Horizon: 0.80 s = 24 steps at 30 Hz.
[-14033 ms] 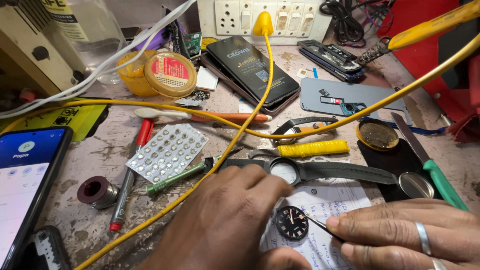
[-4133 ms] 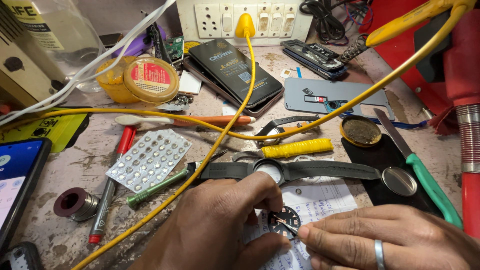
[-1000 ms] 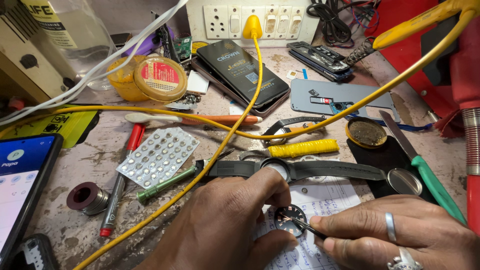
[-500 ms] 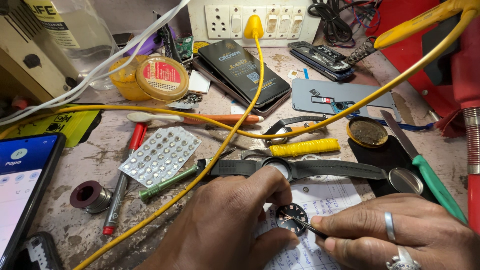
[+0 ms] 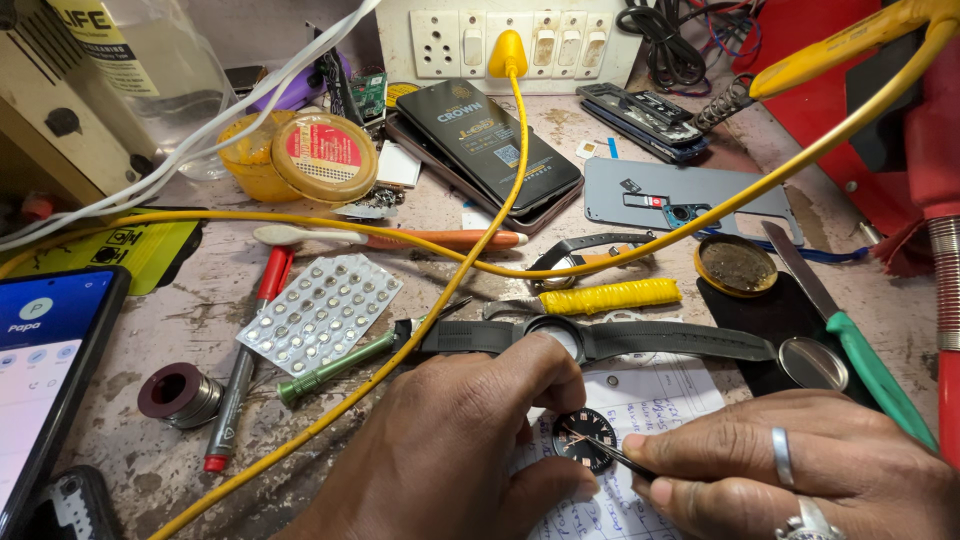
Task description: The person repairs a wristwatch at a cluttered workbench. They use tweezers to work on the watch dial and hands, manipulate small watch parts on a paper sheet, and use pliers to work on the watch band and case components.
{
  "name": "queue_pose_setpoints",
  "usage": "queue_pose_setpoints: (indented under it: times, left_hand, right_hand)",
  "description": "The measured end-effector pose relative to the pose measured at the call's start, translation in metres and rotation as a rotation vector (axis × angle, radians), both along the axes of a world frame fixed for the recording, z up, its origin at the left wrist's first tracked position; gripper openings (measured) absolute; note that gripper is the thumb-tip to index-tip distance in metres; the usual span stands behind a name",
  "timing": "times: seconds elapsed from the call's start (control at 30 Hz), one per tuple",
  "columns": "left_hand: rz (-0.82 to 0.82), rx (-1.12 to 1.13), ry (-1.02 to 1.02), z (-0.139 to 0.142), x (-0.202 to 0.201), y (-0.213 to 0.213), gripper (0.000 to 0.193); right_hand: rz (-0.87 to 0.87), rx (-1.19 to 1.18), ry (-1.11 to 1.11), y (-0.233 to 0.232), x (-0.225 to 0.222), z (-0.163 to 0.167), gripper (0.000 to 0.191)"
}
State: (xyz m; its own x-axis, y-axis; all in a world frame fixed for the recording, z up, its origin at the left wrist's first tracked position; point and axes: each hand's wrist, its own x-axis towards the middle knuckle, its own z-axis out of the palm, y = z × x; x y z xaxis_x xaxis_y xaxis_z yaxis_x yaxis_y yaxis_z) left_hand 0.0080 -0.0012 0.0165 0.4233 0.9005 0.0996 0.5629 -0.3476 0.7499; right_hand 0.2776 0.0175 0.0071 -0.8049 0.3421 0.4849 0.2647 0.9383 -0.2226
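One dial pinched by left hand; right hand clamps tweezers. Two phones, one round yellow tin on bench.

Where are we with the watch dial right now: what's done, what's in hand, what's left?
Done: the dial is out of the watch case, which lies open on its strap. In hand: the left hand steadies the dial on the paper while the right hand touches a thin pointed tool to its face. Left: dial not yet back in the case; round case back lies apart.
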Motion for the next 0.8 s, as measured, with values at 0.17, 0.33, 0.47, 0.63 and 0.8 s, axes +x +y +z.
queue_pose_setpoints:
  times: [0.17, 0.33, 0.47, 0.63, 0.8]
  left_hand:
    - [0.000, -0.016, 0.004, 0.0003, -0.0003, 0.0002, 0.042]
    - [-0.005, 0.008, 0.002, -0.0014, 0.0000, 0.0007, 0.042]
    - [-0.005, 0.022, 0.000, -0.0016, 0.0005, 0.0009, 0.042]
    - [0.008, -0.003, 0.020, 0.0001, 0.0010, 0.0004, 0.042]
    - [0.014, -0.015, 0.028, 0.0012, 0.0012, 0.0004, 0.041]
  right_hand:
    - [0.014, 0.014, -0.002, 0.0010, -0.0002, 0.0005, 0.022]
    - [0.054, 0.021, -0.028, 0.0041, 0.0003, 0.0052, 0.019]
    - [0.065, 0.022, -0.036, 0.0044, -0.0009, 0.0072, 0.017]
    - [0.048, 0.029, -0.044, 0.0027, -0.0026, 0.0074, 0.016]
    - [0.035, 0.030, -0.035, 0.0013, -0.0034, 0.0065, 0.016]
